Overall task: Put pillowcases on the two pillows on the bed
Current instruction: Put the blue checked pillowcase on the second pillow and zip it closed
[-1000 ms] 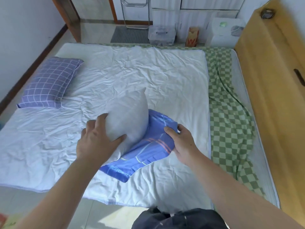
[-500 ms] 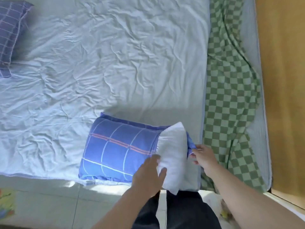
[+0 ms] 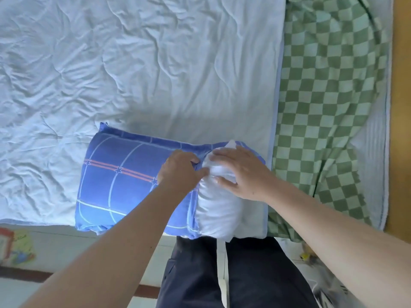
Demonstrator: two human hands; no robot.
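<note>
A white pillow (image 3: 219,210) lies at the near edge of the bed, most of it inside a blue checked pillowcase (image 3: 124,185). Its right end bulges out of the case's opening. My left hand (image 3: 180,172) grips the edge of the pillowcase at the opening, fingers curled on the cloth. My right hand (image 3: 239,172) presses flat on the bare end of the pillow with spread fingers. The second pillow is out of view.
A wrinkled pale blue sheet (image 3: 138,63) covers the bed. A green checked sheet (image 3: 322,103) lies along the right side, next to a wooden headboard (image 3: 402,107). My dark trousers (image 3: 233,274) and the floor are below the bed edge.
The pillow went from standing upright to lying flat, mostly inside the case. My left hand moved onto the case's opening edge; my right hand let go of the cloth and now presses the pillow's end.
</note>
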